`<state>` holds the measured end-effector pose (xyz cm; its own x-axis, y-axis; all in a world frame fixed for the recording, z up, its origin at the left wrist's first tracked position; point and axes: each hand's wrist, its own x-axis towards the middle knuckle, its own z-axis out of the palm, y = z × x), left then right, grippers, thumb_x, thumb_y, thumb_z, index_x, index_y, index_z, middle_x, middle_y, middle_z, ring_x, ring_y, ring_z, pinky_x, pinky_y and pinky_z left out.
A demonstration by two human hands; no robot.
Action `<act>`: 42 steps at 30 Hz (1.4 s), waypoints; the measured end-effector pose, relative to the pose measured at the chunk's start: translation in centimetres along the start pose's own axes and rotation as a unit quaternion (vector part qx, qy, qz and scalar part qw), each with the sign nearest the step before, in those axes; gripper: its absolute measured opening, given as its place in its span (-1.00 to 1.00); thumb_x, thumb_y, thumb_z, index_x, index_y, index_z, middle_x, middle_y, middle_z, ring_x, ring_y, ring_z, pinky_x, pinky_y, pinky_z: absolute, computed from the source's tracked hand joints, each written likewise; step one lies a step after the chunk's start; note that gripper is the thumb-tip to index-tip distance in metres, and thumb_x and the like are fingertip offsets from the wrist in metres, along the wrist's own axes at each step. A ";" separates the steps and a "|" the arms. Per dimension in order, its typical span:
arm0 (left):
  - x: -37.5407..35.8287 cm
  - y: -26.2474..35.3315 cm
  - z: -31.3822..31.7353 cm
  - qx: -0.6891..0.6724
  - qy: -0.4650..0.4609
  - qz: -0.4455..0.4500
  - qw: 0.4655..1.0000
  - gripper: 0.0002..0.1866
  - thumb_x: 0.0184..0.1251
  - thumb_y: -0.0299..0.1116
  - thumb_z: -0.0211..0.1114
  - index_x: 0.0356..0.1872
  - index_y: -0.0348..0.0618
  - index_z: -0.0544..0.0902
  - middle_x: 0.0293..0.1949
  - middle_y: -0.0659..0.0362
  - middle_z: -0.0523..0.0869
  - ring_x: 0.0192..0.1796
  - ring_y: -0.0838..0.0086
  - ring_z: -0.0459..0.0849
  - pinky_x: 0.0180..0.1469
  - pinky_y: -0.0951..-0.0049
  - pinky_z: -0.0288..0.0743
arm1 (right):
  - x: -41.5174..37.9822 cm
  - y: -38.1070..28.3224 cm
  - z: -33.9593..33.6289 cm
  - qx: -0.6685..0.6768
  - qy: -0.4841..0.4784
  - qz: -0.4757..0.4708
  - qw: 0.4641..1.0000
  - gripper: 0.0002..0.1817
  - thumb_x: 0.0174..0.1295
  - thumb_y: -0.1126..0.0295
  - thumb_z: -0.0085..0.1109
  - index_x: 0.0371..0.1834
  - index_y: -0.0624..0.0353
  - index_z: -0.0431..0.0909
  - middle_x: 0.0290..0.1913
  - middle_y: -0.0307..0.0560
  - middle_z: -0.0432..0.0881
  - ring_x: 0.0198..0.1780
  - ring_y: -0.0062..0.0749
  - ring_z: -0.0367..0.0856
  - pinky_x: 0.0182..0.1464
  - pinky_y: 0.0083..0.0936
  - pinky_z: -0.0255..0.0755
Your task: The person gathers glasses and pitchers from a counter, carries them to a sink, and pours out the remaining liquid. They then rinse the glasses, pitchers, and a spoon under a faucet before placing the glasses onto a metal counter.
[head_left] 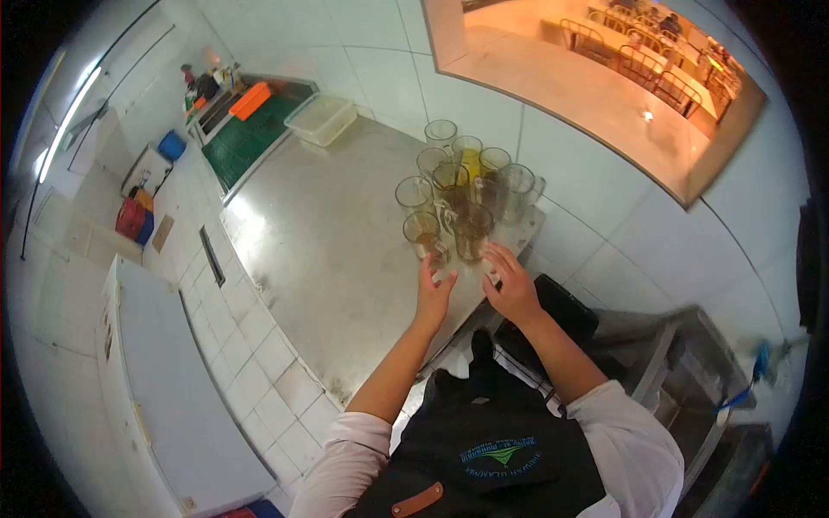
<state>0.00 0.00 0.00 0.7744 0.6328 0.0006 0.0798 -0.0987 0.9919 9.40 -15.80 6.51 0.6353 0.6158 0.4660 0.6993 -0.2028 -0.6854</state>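
Observation:
Several clear glass mugs stand in a tight cluster at the right end of the steel table [337, 224]. My left hand [434, 295] is open, thumb and forefinger apart, its fingertips at the base of the front left mug [421, 230]. Beside it, my right hand [513, 289] is open too, with fingers bent toward the front right mug [474, 221], which looks brownish inside. One mug farther back holds a yellow content [467, 154]. At the right edge of the group stands a larger glass mug [516, 192] with its handle toward the wall.
A clear plastic tub [320, 119] sits at the table's far end, near an orange basket [250, 101] by a green surface. Above the mugs, a serving window [553, 78] opens to a dining room. A steel sink [691, 354] is at right, a white chest [186, 388] at left.

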 end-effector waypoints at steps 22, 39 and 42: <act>5.2 -0.6 -8.6 0.025 -0.036 -0.063 0.997 -0.61 0.15 -0.30 0.46 -0.07 -0.24 0.56 -0.06 0.16 0.68 -0.03 0.47 0.63 0.09 0.43 0.45 | 16.7 6.6 4.7 0.103 -0.442 -0.231 0.861 -0.74 0.00 0.28 0.35 -0.30 0.10 0.52 -0.15 -0.11 0.53 -0.16 -0.12 0.55 -0.09 -0.26 0.47; 3.3 -0.9 -19.2 0.029 0.135 -0.049 0.989 -0.72 0.09 -0.48 0.47 -0.61 -0.09 0.48 -0.56 0.35 0.58 -0.47 0.71 0.47 -0.40 0.61 0.39 | 18.6 0.3 14.1 -0.227 -0.307 0.027 0.924 -0.79 0.25 0.29 0.03 -0.19 0.17 0.52 -0.25 0.11 0.65 -0.25 0.05 0.66 -0.25 -0.09 0.53; 5.6 -3.3 -21.1 -0.028 0.114 -0.075 0.990 -0.76 0.16 -0.44 0.42 -0.56 -0.12 0.49 -0.50 0.31 0.61 -0.46 0.68 0.50 -0.35 0.57 0.48 | 15.4 -0.2 11.6 -0.171 -0.392 -0.065 0.902 -0.81 0.22 0.29 0.06 -0.19 0.13 0.54 -0.18 0.05 0.63 -0.26 0.03 0.64 -0.23 -0.10 0.51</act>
<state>-9.23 20.08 -0.60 0.5931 0.7952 -0.1257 0.1439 0.0488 0.9884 15.27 2.58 7.38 0.2081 0.9729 -0.1007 0.8966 -0.2309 -0.3779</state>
